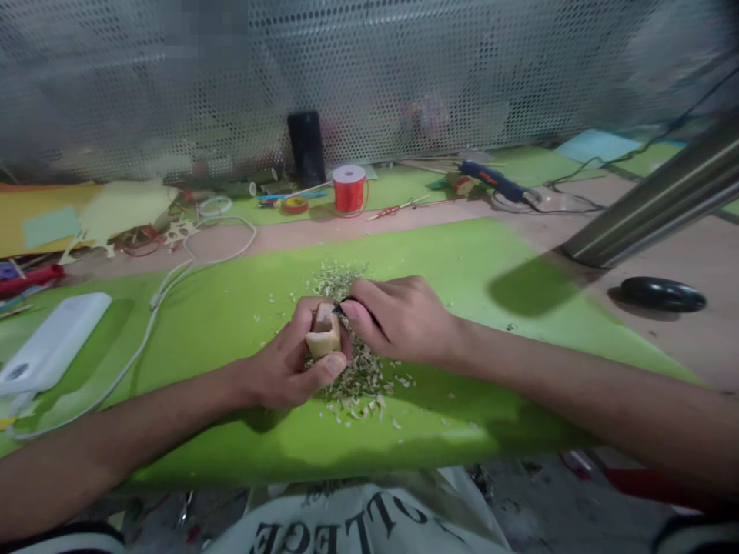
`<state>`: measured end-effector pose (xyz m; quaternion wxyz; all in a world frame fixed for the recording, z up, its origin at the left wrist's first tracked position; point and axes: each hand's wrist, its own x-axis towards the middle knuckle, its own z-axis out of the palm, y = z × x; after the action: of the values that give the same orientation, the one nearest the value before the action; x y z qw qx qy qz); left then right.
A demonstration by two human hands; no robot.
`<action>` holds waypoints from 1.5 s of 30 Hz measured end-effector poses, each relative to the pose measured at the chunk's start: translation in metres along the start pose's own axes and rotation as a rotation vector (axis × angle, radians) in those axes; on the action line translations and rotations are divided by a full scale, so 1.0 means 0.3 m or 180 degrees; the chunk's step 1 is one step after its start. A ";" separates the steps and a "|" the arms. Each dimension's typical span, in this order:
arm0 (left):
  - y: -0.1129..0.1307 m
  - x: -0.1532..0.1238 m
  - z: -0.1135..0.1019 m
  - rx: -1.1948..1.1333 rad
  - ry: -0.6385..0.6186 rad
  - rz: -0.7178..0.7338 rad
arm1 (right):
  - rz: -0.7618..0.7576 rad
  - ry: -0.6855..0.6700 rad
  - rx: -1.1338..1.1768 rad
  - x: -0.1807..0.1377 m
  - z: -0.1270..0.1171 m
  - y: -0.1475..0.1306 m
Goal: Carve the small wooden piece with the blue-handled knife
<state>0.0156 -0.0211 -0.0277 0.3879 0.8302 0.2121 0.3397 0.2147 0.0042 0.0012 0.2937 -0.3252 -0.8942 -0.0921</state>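
left hand (289,371) hangs over green mat (450,265) before perforated panel (208,108).

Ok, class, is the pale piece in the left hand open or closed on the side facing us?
Open: the pale piece, held in the left hand, shows a hollow edged by raised walls.

We've got a hollowed pale block (324,343) gripped in our left hand (292,368), our right hand (404,319) pinching a small dark tool (348,301) at its edge, loads of shavings (365,383) piled on the green mat (213,450) underneath, red spool (349,194) standing farther back
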 end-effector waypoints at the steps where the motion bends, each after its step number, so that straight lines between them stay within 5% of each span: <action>1: -0.001 0.000 0.001 0.0092 0.0025 0.0036 | -0.0006 -0.0014 -0.0026 0.000 0.000 0.000; 25: -0.033 -0.026 0.013 0.0333 0.0331 -0.0273 | -0.0146 -0.0062 -0.0367 -0.005 0.025 -0.037; 37: -0.018 -0.012 0.003 0.0769 0.0515 -0.0001 | -0.0113 -0.0011 -0.0063 0.001 0.027 -0.026; 45: -0.041 -0.026 0.006 0.0246 0.0330 -0.0223 | -0.0120 0.0062 -0.0058 -0.004 0.019 -0.014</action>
<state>0.0106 -0.0193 -0.0412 0.3556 0.8179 0.2738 0.3600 0.2101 0.0022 -0.0042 0.2976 -0.3101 -0.8963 -0.1088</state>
